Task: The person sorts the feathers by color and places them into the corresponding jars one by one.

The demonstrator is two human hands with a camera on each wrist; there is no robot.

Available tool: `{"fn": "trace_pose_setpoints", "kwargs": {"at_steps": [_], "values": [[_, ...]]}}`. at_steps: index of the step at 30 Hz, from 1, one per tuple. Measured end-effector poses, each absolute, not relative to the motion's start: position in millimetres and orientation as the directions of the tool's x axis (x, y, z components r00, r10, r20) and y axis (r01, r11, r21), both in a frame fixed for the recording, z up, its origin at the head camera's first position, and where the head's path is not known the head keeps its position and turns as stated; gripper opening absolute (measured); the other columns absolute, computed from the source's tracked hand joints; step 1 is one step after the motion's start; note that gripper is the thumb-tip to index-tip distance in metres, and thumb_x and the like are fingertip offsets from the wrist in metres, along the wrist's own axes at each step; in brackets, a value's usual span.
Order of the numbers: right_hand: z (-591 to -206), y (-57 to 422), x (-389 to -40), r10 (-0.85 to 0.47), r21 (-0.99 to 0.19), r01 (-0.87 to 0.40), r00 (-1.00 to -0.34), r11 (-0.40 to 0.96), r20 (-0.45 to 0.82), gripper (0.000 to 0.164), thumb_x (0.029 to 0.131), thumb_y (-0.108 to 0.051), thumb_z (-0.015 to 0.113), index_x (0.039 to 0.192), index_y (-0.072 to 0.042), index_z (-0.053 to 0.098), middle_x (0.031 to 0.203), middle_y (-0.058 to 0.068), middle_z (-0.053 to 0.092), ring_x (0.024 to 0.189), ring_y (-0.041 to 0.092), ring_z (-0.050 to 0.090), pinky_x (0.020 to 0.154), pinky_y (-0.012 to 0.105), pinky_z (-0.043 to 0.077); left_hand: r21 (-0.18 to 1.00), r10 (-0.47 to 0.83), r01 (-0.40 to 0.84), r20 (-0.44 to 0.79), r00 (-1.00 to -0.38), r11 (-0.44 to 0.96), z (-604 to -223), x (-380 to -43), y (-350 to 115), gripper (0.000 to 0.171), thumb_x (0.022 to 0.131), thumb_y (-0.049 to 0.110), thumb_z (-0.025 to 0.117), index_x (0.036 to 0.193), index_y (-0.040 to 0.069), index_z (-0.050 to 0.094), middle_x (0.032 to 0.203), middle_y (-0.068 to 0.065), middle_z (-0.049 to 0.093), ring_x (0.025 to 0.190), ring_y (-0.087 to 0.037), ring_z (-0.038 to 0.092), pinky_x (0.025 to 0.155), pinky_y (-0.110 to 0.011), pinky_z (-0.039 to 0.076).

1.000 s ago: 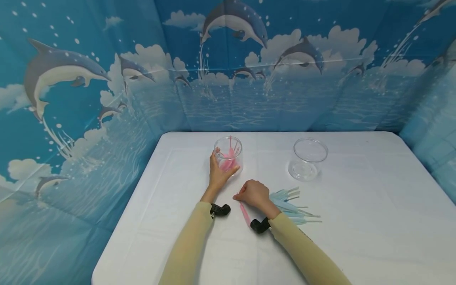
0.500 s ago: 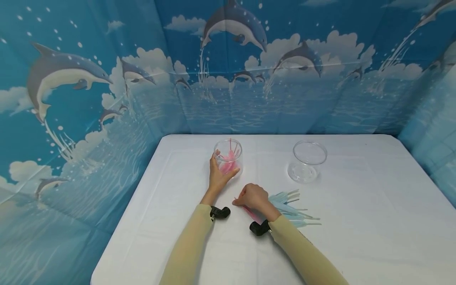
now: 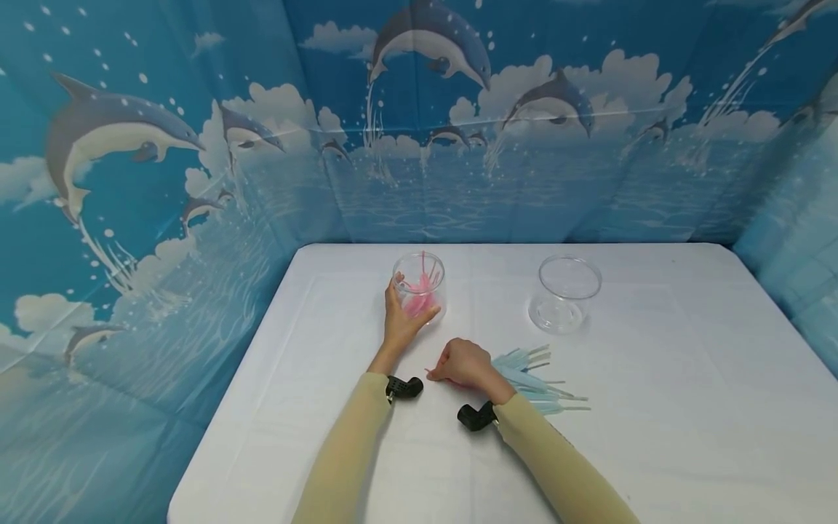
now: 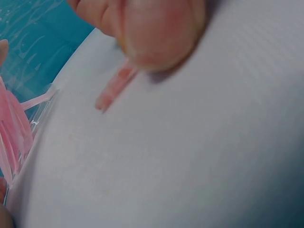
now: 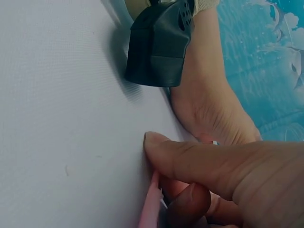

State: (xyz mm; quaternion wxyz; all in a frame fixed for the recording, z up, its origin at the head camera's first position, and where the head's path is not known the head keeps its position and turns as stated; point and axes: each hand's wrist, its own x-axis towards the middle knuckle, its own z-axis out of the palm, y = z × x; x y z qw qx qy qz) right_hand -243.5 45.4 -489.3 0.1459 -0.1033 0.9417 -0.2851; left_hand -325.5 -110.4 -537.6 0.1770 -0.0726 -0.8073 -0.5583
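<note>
My left hand curls round the side of a clear round jar that stands at the back left of the table. Several pink thin-stemmed pieces lie in it, some stems reaching toward the rim. Nearer the front, my right hand pinches one slim pink piece between thumb and fingers. In the left wrist view a short, tube-like pink end sticks out past the fingertips. The rest of this piece is mostly hidden under the right hand in the head view.
Light blue thin-stemmed pieces lie spread beside the right hand. A second clear round container stands at the back right. Black wrist devices jut from both wrists. A dolphin-print curtain hangs behind the white table.
The pink piece under my right hand has swung from pointing toward the front to lying beneath the palm, and the right hand has shifted slightly toward the front. The left hand keeps its hold.
</note>
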Motion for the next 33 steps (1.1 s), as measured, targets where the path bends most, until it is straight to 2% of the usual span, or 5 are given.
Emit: {"fn": "trace_pose_setpoints", "kwargs": {"at_steps": [13, 18, 25, 30, 33], "values": [[-490, 45, -243, -0.333, -0.546, -0.180, -0.923, 0.819, -0.195, 0.026, 0.078, -0.033, 0.074, 0.061, -0.018, 0.062, 0.059, -0.007, 0.053, 0.056, 0.010, 0.049, 0.049, 0.027, 0.037, 0.881, -0.080, 0.292, 0.344, -0.936, 0.372, -539, -322, -113, 0.106, 0.072, 0.031, 0.084, 0.150, 0.017, 0.014, 0.150, -0.002, 0.025, 0.135, -0.023, 0.026, 0.108, -0.046, 0.023], [-484, 50, -247, -0.343, -0.603, -0.183, -0.925, 0.777, -0.162, 0.025, 0.081, -0.032, 0.071, 0.062, -0.017, 0.064, 0.059, -0.007, 0.054, 0.054, 0.010, 0.048, 0.048, 0.027, 0.036, 0.889, -0.083, 0.277, 0.327, -0.941, 0.366, -539, -322, -113, 0.106, 0.072, 0.033, 0.084, 0.150, 0.020, 0.014, 0.150, -0.001, 0.024, 0.135, -0.022, 0.027, 0.108, -0.045, 0.023], [-473, 61, -262, -0.383, -0.853, -0.195, -0.924, 0.484, -0.006, 0.025, 0.089, -0.025, 0.067, 0.075, -0.005, 0.068, 0.059, -0.002, 0.052, 0.053, 0.011, 0.040, 0.051, 0.027, 0.033, 0.887, -0.080, 0.281, 0.330, -0.940, 0.367, -537, -323, -113, 0.106, 0.073, 0.031, 0.084, 0.151, 0.020, 0.013, 0.150, 0.000, 0.024, 0.134, -0.018, 0.026, 0.108, -0.042, 0.024], [-459, 67, -278, -0.279, -0.955, -0.137, -0.958, 0.265, 0.060, 0.023, 0.092, -0.022, 0.063, 0.092, 0.001, 0.068, 0.060, 0.009, 0.049, 0.053, 0.013, 0.037, 0.051, 0.027, 0.032, 0.890, -0.068, 0.295, 0.337, -0.939, 0.348, -537, -324, -112, 0.105, 0.073, 0.029, 0.084, 0.151, 0.020, 0.013, 0.151, 0.000, 0.024, 0.135, -0.020, 0.027, 0.108, -0.045, 0.024], [-446, 69, -287, -0.167, -0.986, -0.112, -0.982, 0.127, 0.090, 0.028, 0.093, -0.025, 0.063, 0.099, 0.002, 0.067, 0.062, 0.007, 0.047, 0.049, 0.012, 0.035, 0.047, 0.026, 0.031, 0.893, -0.062, 0.292, 0.332, -0.941, 0.342, -537, -324, -110, 0.106, 0.072, 0.031, 0.084, 0.151, 0.020, 0.013, 0.151, -0.001, 0.023, 0.135, -0.021, 0.027, 0.108, -0.046, 0.024]]}}
